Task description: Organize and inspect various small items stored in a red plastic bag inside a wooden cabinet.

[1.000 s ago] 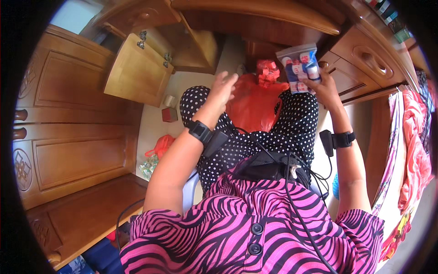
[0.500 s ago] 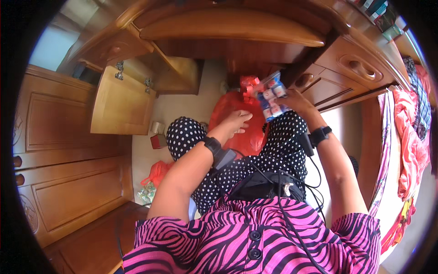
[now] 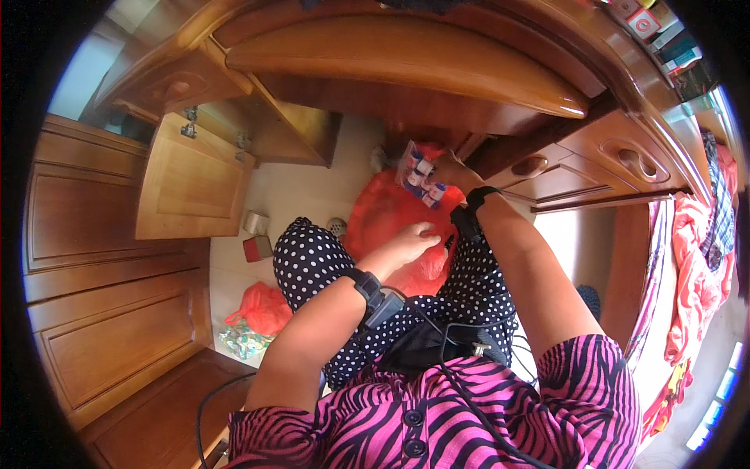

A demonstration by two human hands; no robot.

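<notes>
The clear pouch [image 3: 420,173] of small packs [image 3: 432,191], above the red plastic bag [image 3: 379,209], looks light, soft and slippery, best gripped across its filled part (not the slick film), the right hand [image 3: 456,170] apparently clasping its side, the empty left hand [image 3: 410,244] apart, loosely curled.

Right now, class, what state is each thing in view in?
Clear bag: filled, tilted, in the right hand.
Left hand: fingers slightly curled, seemingly empty.
Red plastic bag: wrinkled, spread out.
Pale cabinet door: open.
Brown doors at left: shut.
Oval-handled drawer: shut.
</notes>
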